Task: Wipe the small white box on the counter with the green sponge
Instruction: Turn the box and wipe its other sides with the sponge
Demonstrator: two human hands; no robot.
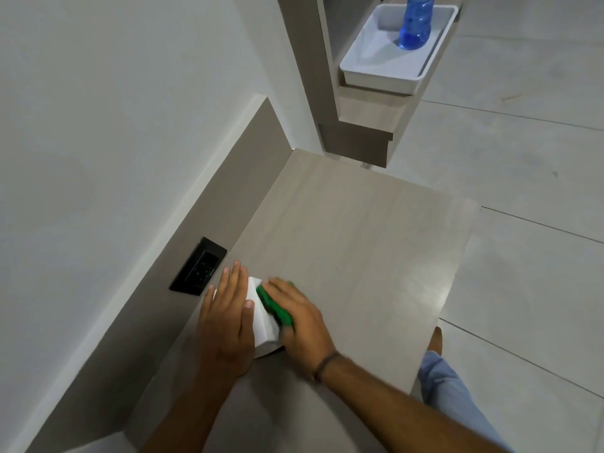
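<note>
Green sponge (274, 305) pressed flat against the right-hand face of the small white box (261, 317); my right hand (299, 318) lies over it, fingers spread and closed down on the sponge so it stays pinned to the box wall. Sponge edges are blurred, so I judge the stroke is under way.

Box position: on the counter (353, 243), near the back edge, just beside the black wall socket (198, 267). It sits between my two hands.

My left hand (227, 317) rests on the box top and its left side, palm down, fingers extended, thumb hooked over the upper edge. Purpose, as I judge it: to brace the box so sideways pressure from the sponge does not slide it across the smooth surface. It is a steadying hold rather than a full grasp.

Materials and shapes:
- Box: matt white, plain flat faces, crisp corners; looks light.
- Sponge: bright green, thin slab, soft enough to bend under my fingers.
- Counter: pale wood-grain laminate, slight sheen, low friction likely.
- Socket: glossy black rectangle set in the upstand.

Away on a far shelf: white tray (385, 71) holding a blue bottle (415, 24). Not in use.

Only the right face is being wiped now; other faces remain, as far as I can judge.
</note>
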